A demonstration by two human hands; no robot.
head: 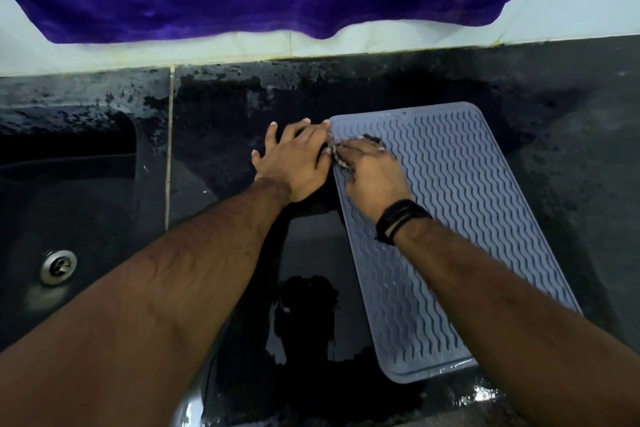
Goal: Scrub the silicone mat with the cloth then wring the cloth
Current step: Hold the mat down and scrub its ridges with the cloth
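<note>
Head view: right hand [372, 174] presses bunched cloth [341, 158] on wavy-ribbed mat [460, 219].

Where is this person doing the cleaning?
Probably a kitchen or wash area. There is a dark sink with a metal drain on the left, a wet black counter, and a grey silicone mat lying on it.

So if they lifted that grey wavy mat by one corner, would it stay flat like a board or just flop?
Probably flop: the silicone mat looks thin and lies flush on the wet black counter. It may be slippery, since water glints along its near rim. The left hand rests spread at its edge, perhaps steadying it while the right hand scrubs with the cloth.
</note>
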